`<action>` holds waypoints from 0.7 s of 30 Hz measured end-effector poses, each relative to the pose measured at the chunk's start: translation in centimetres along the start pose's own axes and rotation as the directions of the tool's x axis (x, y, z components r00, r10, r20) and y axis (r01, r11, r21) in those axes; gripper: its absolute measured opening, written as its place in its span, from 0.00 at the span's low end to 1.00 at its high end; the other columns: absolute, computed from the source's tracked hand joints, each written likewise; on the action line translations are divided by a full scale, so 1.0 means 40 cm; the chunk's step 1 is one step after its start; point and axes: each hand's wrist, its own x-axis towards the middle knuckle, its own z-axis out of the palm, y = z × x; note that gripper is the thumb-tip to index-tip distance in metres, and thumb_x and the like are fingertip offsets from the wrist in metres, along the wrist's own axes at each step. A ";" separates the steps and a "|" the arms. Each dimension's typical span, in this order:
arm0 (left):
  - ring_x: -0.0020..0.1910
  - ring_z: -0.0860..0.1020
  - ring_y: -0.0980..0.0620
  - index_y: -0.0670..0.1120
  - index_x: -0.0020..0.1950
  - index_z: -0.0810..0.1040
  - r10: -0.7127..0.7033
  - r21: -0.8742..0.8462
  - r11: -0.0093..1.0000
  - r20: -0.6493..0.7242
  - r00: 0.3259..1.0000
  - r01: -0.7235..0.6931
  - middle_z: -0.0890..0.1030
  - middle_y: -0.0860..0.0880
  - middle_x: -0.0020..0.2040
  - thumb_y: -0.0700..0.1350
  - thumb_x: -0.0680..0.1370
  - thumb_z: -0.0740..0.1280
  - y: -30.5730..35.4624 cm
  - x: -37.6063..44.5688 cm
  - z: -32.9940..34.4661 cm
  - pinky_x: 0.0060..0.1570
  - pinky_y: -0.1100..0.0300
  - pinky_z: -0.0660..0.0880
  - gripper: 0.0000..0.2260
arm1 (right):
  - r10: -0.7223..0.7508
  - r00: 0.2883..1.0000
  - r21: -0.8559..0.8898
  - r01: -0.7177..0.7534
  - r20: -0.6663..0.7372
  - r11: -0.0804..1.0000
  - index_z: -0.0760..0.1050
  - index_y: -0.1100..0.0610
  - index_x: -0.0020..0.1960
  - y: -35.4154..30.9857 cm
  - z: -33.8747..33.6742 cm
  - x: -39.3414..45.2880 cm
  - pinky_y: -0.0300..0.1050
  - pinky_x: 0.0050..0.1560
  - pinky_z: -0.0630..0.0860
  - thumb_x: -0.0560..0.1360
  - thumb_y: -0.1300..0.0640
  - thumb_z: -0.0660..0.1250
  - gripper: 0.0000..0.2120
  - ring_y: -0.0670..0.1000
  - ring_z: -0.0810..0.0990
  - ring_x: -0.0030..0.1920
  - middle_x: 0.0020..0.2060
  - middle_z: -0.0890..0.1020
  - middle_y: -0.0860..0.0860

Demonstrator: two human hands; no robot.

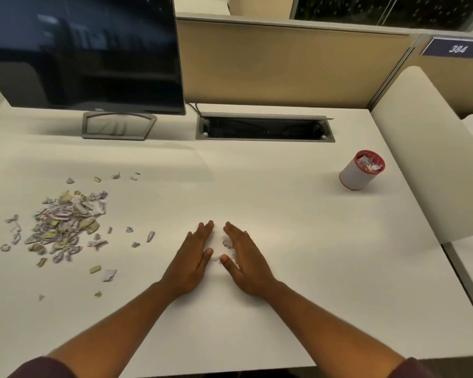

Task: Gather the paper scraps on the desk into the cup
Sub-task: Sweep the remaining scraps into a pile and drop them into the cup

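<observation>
Both forearms reach forward over the white desk [284, 214], and the left hand [193, 257] and right hand [245, 261] lie flat with straight fingers, angled toward each other, fingertips nearly meeting. Between the palms sits a small cluster of white scraps [226, 248] (pale and hard to make out). The main heap of paper scraps [67, 222] lies well apart to the left. The red-rimmed cup [362, 170], already holding scraps, stands far right.
</observation>
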 end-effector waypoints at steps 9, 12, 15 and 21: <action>0.81 0.46 0.55 0.47 0.81 0.53 -0.054 0.135 0.988 -0.121 0.991 0.071 0.53 0.53 0.81 0.48 0.85 0.55 -0.088 -0.062 -0.033 0.79 0.53 0.46 0.25 | 0.180 0.966 -0.326 -0.234 -0.187 0.916 0.53 0.59 0.82 0.074 -0.031 -0.148 0.50 0.81 0.52 0.81 0.33 0.53 0.39 0.48 0.50 0.82 0.82 0.56 0.51; 0.81 0.47 0.55 0.46 0.81 0.53 -0.055 0.154 0.985 -0.134 0.989 0.076 0.54 0.52 0.81 0.50 0.84 0.52 -0.084 -0.066 -0.026 0.79 0.52 0.47 0.26 | 0.199 0.967 -0.435 -0.250 -0.160 0.865 0.48 0.61 0.82 0.057 0.005 -0.163 0.51 0.81 0.48 0.81 0.33 0.50 0.41 0.50 0.44 0.83 0.83 0.50 0.52; 0.81 0.48 0.54 0.45 0.81 0.52 -0.055 0.186 0.979 -0.127 0.990 0.079 0.54 0.51 0.81 0.49 0.84 0.53 -0.085 -0.064 -0.027 0.79 0.52 0.47 0.26 | 0.245 0.957 -0.447 -0.289 -0.156 0.846 0.46 0.62 0.82 0.025 0.033 -0.136 0.53 0.81 0.47 0.80 0.31 0.47 0.44 0.52 0.41 0.83 0.83 0.47 0.54; 0.81 0.46 0.56 0.46 0.82 0.49 -0.082 0.169 0.980 -0.145 0.986 0.107 0.53 0.51 0.82 0.48 0.85 0.54 -0.078 -0.064 -0.027 0.79 0.57 0.43 0.27 | 0.236 0.950 -0.394 -0.300 -0.203 0.869 0.53 0.62 0.81 -0.033 0.079 -0.065 0.56 0.81 0.51 0.81 0.32 0.53 0.42 0.54 0.44 0.83 0.82 0.53 0.57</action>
